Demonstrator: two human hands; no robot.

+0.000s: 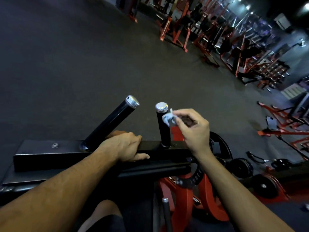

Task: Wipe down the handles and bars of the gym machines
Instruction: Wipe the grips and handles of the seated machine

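L hand [124, 146] lies over the black crossbar [50, 154], fingers curled over its far edge, thumb along the near face, btwn the two handles. R hand [192, 129] pinches a small crumpled pale wipe [168, 118] w/ thumb + fingertips, wipe touching the upright black handle [163, 129] just below its chrome cap. Angled handle [108, 124] leans at left. Red machine frame [184, 198] near right.

No lettering is clear enough to read.
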